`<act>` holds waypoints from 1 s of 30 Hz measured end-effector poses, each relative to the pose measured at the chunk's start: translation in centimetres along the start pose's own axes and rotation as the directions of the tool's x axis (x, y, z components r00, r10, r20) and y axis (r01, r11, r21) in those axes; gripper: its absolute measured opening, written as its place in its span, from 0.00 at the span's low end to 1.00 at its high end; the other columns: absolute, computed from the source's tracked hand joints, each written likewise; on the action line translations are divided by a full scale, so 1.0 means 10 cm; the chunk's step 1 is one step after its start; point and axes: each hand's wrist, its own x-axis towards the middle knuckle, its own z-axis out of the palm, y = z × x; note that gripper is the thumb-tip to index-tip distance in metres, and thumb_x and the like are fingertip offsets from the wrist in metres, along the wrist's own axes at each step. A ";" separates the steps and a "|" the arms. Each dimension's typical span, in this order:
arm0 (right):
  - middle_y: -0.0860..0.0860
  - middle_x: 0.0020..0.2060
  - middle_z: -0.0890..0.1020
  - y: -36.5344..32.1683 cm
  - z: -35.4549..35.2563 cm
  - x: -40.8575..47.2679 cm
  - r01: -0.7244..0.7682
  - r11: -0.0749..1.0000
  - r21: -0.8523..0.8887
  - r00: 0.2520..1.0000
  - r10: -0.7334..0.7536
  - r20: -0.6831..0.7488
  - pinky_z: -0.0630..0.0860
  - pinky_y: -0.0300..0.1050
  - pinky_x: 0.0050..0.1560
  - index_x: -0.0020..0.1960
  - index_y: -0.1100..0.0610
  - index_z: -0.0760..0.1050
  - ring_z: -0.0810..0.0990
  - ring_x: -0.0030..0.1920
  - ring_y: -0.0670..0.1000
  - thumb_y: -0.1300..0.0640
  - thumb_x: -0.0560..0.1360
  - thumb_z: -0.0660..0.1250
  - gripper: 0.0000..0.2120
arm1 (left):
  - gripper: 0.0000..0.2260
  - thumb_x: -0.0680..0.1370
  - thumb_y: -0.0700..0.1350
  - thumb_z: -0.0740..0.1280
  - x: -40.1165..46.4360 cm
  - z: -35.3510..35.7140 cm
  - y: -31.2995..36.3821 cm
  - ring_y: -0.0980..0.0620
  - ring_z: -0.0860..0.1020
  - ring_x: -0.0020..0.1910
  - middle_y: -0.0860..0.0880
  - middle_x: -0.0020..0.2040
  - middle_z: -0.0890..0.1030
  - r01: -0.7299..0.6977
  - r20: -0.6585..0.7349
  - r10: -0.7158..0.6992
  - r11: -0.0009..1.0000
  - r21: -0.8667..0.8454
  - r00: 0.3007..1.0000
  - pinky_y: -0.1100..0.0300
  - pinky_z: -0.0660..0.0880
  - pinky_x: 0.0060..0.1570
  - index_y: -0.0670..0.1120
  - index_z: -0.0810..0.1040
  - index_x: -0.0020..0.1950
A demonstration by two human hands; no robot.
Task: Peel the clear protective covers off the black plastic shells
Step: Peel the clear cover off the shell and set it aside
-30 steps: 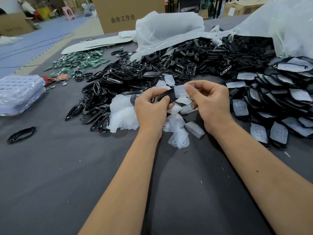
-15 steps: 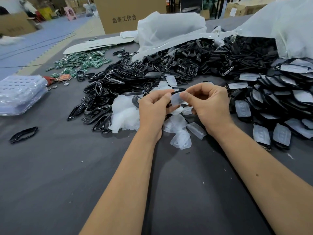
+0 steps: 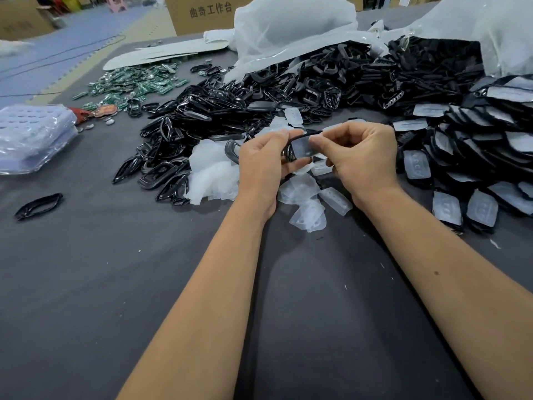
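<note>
My left hand [image 3: 264, 166] grips a black plastic shell [image 3: 289, 153] by its left side, above the grey table. My right hand [image 3: 362, 157] pinches the clear cover [image 3: 303, 146] that sits on the shell's face. Both hands meet in the middle of the view. Peeled clear covers [image 3: 307, 203] lie in a loose heap under and in front of my hands. On the right, covered black shells [image 3: 450, 207] lie in overlapping rows. A pile of bare black shells [image 3: 202, 122] spreads to the left and behind.
A lone black frame [image 3: 39, 205] lies at the left. A clear wrapped tray [image 3: 31, 137] sits at the far left edge. Green circuit boards [image 3: 135, 82] lie at the back left. White plastic bags [image 3: 288, 27] and a cardboard box [image 3: 202, 13] stand behind the piles.
The shell has turned between my hands, so its covered face now points toward me. My right fingers have shifted their pinch on the clear cover. Both hands stayed in the same spot.
</note>
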 end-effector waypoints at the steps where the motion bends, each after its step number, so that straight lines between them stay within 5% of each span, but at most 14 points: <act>1: 0.49 0.32 0.86 0.00 0.00 0.00 -0.002 1.000 -0.003 1.000 0.002 0.000 0.76 0.42 0.32 0.37 0.50 0.85 0.81 0.28 0.48 0.52 0.69 0.82 0.07 | 0.14 0.84 0.37 0.62 0.00 0.00 0.00 0.44 0.86 0.45 0.37 0.48 0.86 -0.004 0.000 0.004 1.000 0.000 1.000 0.56 0.83 0.43 0.39 0.86 0.46; 4: 0.49 0.31 0.86 0.01 0.01 0.00 -0.012 1.000 -0.003 1.000 0.012 -0.003 0.74 0.41 0.30 0.37 0.50 0.85 0.81 0.27 0.48 0.50 0.68 0.82 0.08 | 0.12 0.82 0.34 0.63 0.00 0.00 -0.01 0.41 0.86 0.48 0.34 0.53 0.85 -0.019 0.000 0.019 1.000 0.010 1.000 0.56 0.83 0.43 0.38 0.86 0.48; 9: 0.50 0.30 0.85 0.00 0.00 -0.01 -0.018 0.999 0.038 1.000 0.017 0.009 0.73 0.40 0.29 0.36 0.50 0.85 0.80 0.27 0.48 0.51 0.68 0.82 0.08 | 0.10 0.78 0.28 0.68 0.01 -0.01 -0.04 0.45 0.86 0.43 0.41 0.44 0.87 -0.069 0.029 0.066 0.992 0.104 0.997 0.54 0.83 0.48 0.41 0.85 0.50; 30: 0.46 0.28 0.82 -0.05 -0.02 -0.02 0.005 0.988 0.157 0.991 -0.026 0.133 0.71 0.34 0.29 0.39 0.54 0.84 0.76 0.27 0.44 0.58 0.71 0.81 0.07 | 0.07 0.78 0.31 0.70 0.00 -0.01 -0.04 0.45 0.87 0.46 0.39 0.47 0.87 -0.048 -0.003 0.048 0.994 0.094 0.999 0.55 0.83 0.48 0.35 0.84 0.55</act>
